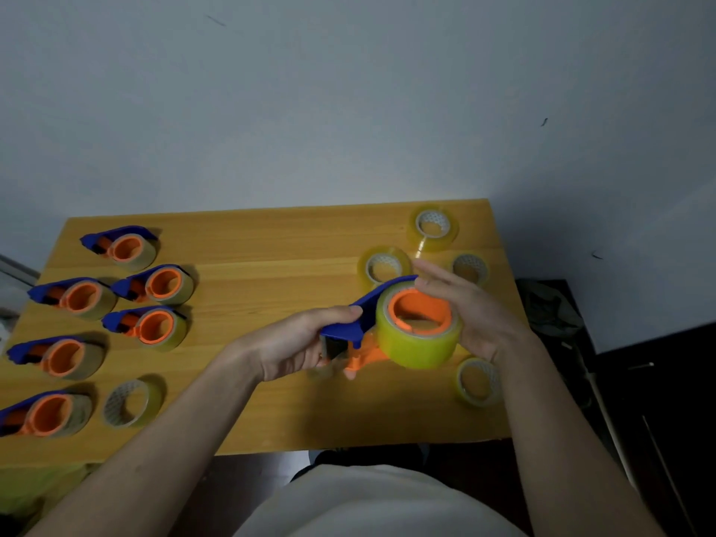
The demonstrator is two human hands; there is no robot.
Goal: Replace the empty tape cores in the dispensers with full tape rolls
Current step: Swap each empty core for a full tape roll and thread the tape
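Note:
Above the middle of the wooden table (271,257) I hold a blue and orange tape dispenser (362,323). A full yellowish tape roll (418,344) sits on its orange hub. My left hand (302,343) grips the dispenser's blue handle end. My right hand (470,315) is at the roll's right side, fingers fairly straight and touching its far edge. Several other dispensers (149,286) with rolls lie at the left. Loose tape rolls (433,226) lie at the right.
A thin roll or core (129,403) lies at the front left beside the dispensers. Another (478,381) lies below my right wrist. The table's right edge borders a dark floor area with clutter (554,308). A grey wall stands behind.

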